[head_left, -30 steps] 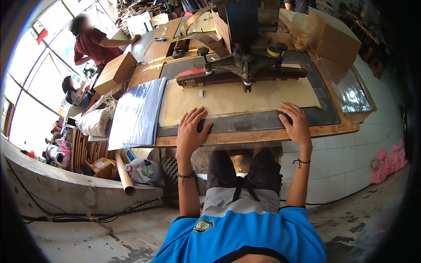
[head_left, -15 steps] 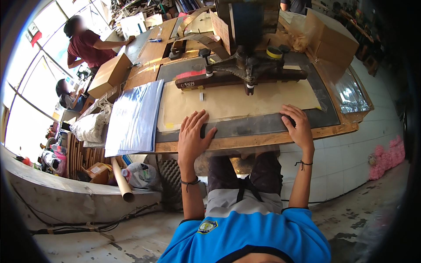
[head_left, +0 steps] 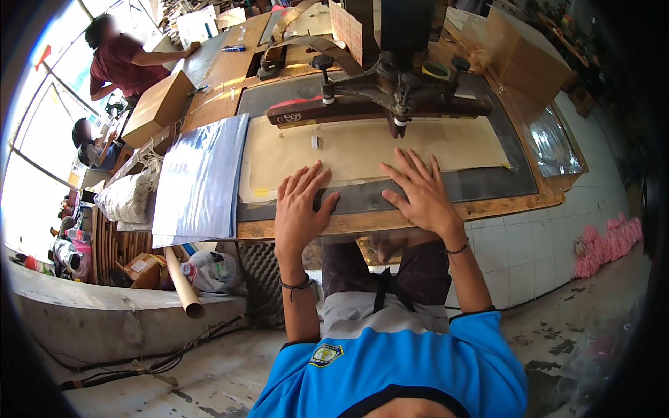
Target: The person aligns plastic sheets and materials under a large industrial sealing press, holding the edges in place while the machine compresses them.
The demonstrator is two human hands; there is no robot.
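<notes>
A wide tan sheet [head_left: 362,155] lies across the dark mat on the worktable, with bits of yellow tape at its corners. My left hand [head_left: 301,202] rests palm down at the sheet's near left edge, fingers apart and holding nothing. Farther right, my right hand [head_left: 420,191] is spread flat over the sheet's near edge, also with nothing in it. Just beyond my fingers, a dark metal press bar [head_left: 334,115] on a black machine head [head_left: 397,87] spans the sheet's far side. A small pale strip [head_left: 314,142] sits on the sheet ahead of my left hand.
Clear plastic sheets [head_left: 202,174] are stacked at the table's left. Cardboard boxes stand at left [head_left: 157,108] and right [head_left: 526,52]. A silvery plastic bundle [head_left: 555,150] lies at the right edge. Two people are at the far left; a cardboard tube [head_left: 182,282] leans below the table.
My right hand has moved left along the sheet's near edge and spread its fingers. My left hand stays in about the same place on the sheet. The view has shifted slightly.
</notes>
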